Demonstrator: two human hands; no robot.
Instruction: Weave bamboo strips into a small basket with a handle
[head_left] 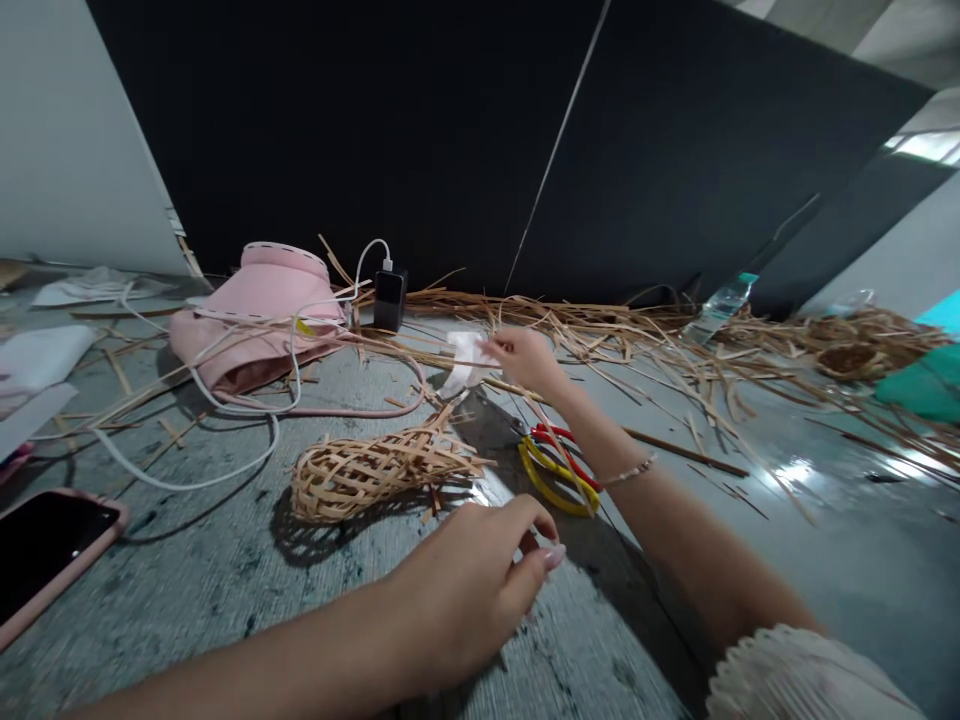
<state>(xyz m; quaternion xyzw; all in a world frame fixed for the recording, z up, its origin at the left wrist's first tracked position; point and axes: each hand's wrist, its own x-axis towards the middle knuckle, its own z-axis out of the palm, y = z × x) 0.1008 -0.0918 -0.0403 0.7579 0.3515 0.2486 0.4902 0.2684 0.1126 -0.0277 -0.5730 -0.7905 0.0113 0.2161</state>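
My right hand [525, 362] reaches forward over the floor, its fingers pinched on a thin bamboo strip beside a crumpled white tissue [463, 368]. Nearer to me, my left hand [476, 575] is closed, thumb and forefinger curled together; whatever lies between them is too small to make out. To the left of it rests a woven bamboo piece [367, 475] on its side, bulging at one end and gathered with loose strip ends at the other. A cutting tool with red and yellow handles [559, 480] lies under my right forearm, partly covered by it.
Loose bamboo strips [600, 325] spread along the dark wall. A pink visor hat [259, 310], a black power bank [390, 300] with a white cable, and a phone [49, 555] are at left. A water bottle [720, 308] leans at the back right.
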